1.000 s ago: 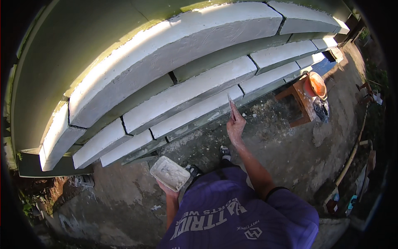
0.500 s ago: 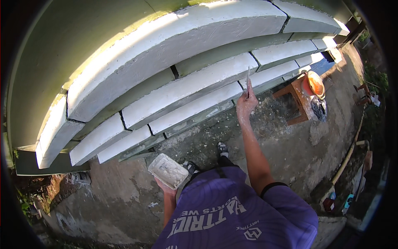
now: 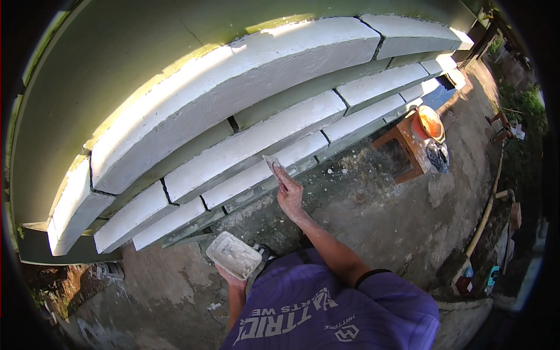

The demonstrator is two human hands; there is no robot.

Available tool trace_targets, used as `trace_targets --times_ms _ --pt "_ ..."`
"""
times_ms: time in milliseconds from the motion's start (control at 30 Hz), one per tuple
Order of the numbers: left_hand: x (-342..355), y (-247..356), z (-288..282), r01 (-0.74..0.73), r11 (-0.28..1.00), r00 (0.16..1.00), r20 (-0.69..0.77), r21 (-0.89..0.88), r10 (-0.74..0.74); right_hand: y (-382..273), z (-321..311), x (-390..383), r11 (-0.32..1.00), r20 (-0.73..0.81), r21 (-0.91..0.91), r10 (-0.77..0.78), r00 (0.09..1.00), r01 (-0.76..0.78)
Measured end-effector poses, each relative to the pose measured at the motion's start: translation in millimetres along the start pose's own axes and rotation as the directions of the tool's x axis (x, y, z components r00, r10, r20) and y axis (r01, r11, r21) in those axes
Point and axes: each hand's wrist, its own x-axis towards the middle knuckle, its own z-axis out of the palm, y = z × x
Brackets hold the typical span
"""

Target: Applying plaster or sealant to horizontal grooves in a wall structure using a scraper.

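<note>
A whitish plastic tub (image 3: 234, 255) smeared with white paste rests in my left hand (image 3: 228, 275), which supports it from below near my body; the fingers under it are mostly hidden. My right hand (image 3: 289, 192) is closed on a putty knife (image 3: 272, 163), whose pale blade points up toward the white ledges. Behind that blade lies the lowest white ledge (image 3: 251, 175); whether they touch I cannot tell. Above it run the middle ledge (image 3: 262, 128) and the broad curved top ledge (image 3: 245, 76), each split by dark vertical gaps.
To the right a brown plastic stool (image 3: 408, 154) carries an orange bucket (image 3: 429, 123) and a dark plastic bag (image 3: 437, 156). Rough concrete floor (image 3: 361, 227) stretches under me. A long pole (image 3: 485, 224) lies along the right side. At the far left sits a whitish container (image 3: 109, 270).
My right hand with the putty knife has swung left and down, closer to the tub. The tub stays in my left hand. The view has shifted slightly.
</note>
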Motion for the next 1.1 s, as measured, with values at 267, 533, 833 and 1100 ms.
trace_targets --times_ms 267,533,833,1100 --pt "-5 0 -9 0.009 0.999 1.000 0.001 -0.040 -0.009 90 -79 112 0.973 -0.489 0.024 0.210 0.846 -0.228" --pt "8 -7 -9 0.025 0.999 0.999 -0.025 -0.020 -0.026 67 63 -26 0.869 -0.178 0.241 0.476 0.861 -0.431" --pt "0 9 -14 0.030 0.998 0.999 0.040 -0.056 -0.028 -2 -23 13 0.903 -0.127 -0.037 0.421 0.898 -0.428" --pt "-1 6 -28 -0.022 0.996 0.997 0.071 -0.084 0.028 -9 53 35 0.986 -0.324 0.083 0.162 0.932 -0.142"
